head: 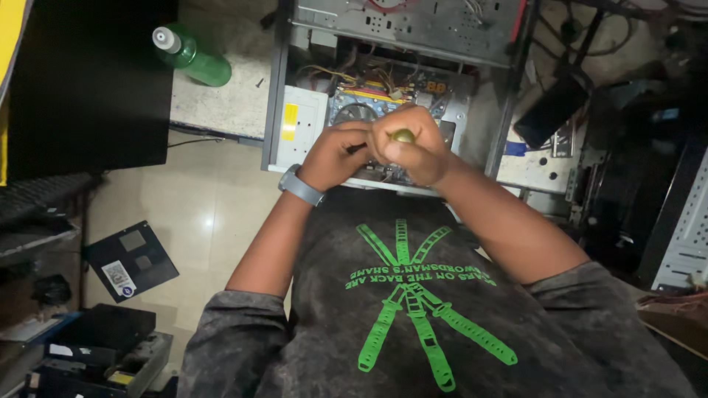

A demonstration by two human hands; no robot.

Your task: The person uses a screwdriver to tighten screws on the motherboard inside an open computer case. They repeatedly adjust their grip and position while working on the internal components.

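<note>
Your right hand (413, 144) is gripping a screwdriver (403, 135), its handle end pointing up toward you, shaft hidden. Your left hand (335, 153) is curling closed beside it, over the open computer case (295, 121); a green bottle (193, 57) is lying left of the case.

An open computer case (398, 81) lies on its side in the far middle. Both hands are over it, the left hand (333, 153) just left of the right hand (413, 144), and they touch. A bottle (193, 57) lies on a slab (221, 103) to the left of the case. A flat drive (131, 259) lies on the floor (199, 199), near and left. More metal cases (686, 228) stand on the right.
</note>
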